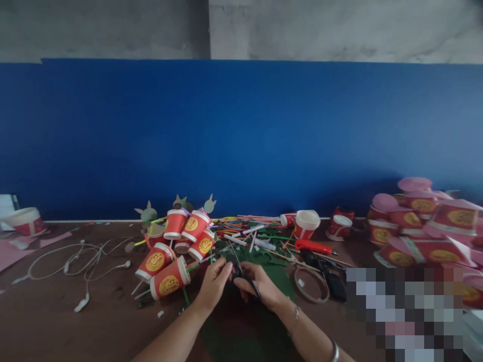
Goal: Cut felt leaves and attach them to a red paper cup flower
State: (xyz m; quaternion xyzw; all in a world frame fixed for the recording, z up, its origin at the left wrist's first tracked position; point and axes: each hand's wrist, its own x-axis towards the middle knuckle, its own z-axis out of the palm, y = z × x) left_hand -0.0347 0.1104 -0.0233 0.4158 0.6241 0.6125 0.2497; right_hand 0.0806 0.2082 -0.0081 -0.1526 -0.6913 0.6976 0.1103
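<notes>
My right hand (261, 285) is closed around the handles of a pair of scissors (237, 260), whose blades point up and away from me. My left hand (216, 281) is pinched together beside the blades. Its fingertips close on a small dark piece that I cannot make out clearly. Under both hands lies a dark green sheet (281, 277), perhaps paper or felt. To the left of my left hand, red paper cups (169, 283) with yellow emblems lie in a group. Grey-green animal-head cutouts (210, 204) stick up behind them.
Pens, sticks and coloured strips (241, 225) are heaped beyond my hands. A red-handled tool (313, 245), a roll of clear tape (311, 284) and a white-rimmed cup (307, 224) are to the right. Cups with pink paper (415, 221) pile up farther right. White earphones (82, 304) lie left, before a blue partition (241, 141).
</notes>
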